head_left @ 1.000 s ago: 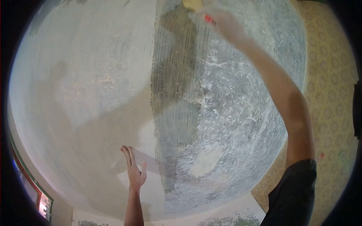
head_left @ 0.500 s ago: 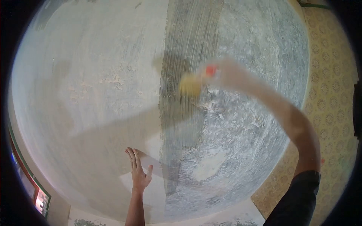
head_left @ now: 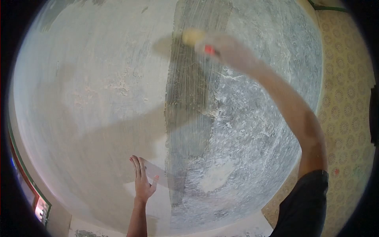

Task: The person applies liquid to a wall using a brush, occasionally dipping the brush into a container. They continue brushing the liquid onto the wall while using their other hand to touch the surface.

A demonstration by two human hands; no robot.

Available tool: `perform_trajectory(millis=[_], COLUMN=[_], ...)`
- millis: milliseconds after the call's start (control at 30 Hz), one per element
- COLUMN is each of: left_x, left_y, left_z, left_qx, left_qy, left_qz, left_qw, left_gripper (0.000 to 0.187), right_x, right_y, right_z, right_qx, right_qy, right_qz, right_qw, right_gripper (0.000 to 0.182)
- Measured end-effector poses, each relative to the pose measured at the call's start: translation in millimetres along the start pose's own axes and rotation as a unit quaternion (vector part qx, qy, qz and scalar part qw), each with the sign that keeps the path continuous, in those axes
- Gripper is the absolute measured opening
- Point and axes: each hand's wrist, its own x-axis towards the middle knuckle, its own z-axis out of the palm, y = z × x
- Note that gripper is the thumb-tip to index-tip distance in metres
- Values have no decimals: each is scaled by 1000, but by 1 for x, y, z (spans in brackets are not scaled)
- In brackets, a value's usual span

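Note:
My right hand grips a paintbrush with a yellow head and a bit of red showing on its handle, both smeared by motion. The brush head overlaps the upper part of a dark wet band with fine vertical streaks on the wall. Lower down and to the left, my left hand is held at the pale wall with fingers stretched upward and thumb apart, holding nothing.
Pale, smooth wall spreads left of the band. To its right the surface is rough and flaky grey. Yellow patterned wallpaper covers the adjoining wall at far right. A red-and-green frame edge shows at lower left.
My right hand and the brush have swept upward and somewhat left along the streaked band. My left hand stays in nearly the same place.

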Motion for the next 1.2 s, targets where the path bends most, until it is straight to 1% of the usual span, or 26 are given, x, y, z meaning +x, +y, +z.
perform_trajectory(millis=[33,67,100,133,167,200,233,267,300,333,400,433,467,533,567,633,700,733,800,833,900,933,1000,1067,1133,1200], left_x=[-1,-1,0,0,0,1,1,1,1,1,1,1,0,0,1,-2,-2,0,-2,-2,0,-1,-1,-1,-2,-1], left_y=[-1,-2,-4,-4,-5,-6,-5,-3,-1,-3,-8,-8,-8,-8,-9,-9,-12,-12,-12,-9,-2,-3,-11,-12,-12,-11], left_z=[0,0,0,1,1,0,0,1,1,1,2,2,2,5,5,6,7,7,7,7,8,10,13,10,8,8], left_qx=[0,69,138,137,156,175,176,99,21,18,34,32,34,35,62,90,72,70,54,52,-8,-10,77,97,117,40], left_qy=[-3,3,11,12,16,21,20,17,15,16,19,20,21,23,29,32,24,24,13,12,16,14,37,36,33,26], left_qz=[1,26,50,51,62,74,75,48,21,24,36,37,35,29,42,54,31,34,3,2,-23,-25,18,25,34,12], left_qw=[1000,997,989,989,986,982,981,994,999,999,999,999,999,999,997,994,997,997,998,999,1000,1000,996,994,992,999], left_gripper=[102,102,102,102,102,102,102,102,102,102,102,102,102,103,103,103,103,103,104,104,103,103,104,105,105,105], right_x=[-17,-31,-34,-31,-28,-23,-14,-7,-1,4,26,36,44,55,56,55,39,29,17,16,10,13,23,19,13,0], right_y=[-30,-51,-64,-75,-80,-73,-54,-30,3,43,115,147,171,177,172,156,134,116,80,82,92,103,134,166,163,120], right_z=[6,12,1,-19,-33,-40,-47,-52,-49,-49,-68,-77,-84,-96,-94,-83,-60,-65,-82,-89,-99,-98,-91,-62,-52,-54], right_qx=[56,112,110,186,258,258,240,220,165,107,94,92,92,19,21,-41,-55,-58,63,64,69,70,-61,-44,-30,-25], right_qy=[-8,-16,-15,-115,-211,-209,-233,-257,-206,-155,-54,7,67,184,182,168,106,106,33,31,104,102,199,184,169,83], right_qz=[-17,-34,-33,47,126,127,181,234,230,225,175,187,199,138,139,264,207,207,203,203,247,248,246,266,289,251], right_qw=[998,993,993,975,934,935,925,911,937,956,979,978,973,973,973,949,971,971,977,977,961,961,947,945,942,964], right_gripper=[30,29,29,26,24,24,23,22,22,23,23,21,20,20,20,19,19,19,22,22,22,22,22,23,23,24])
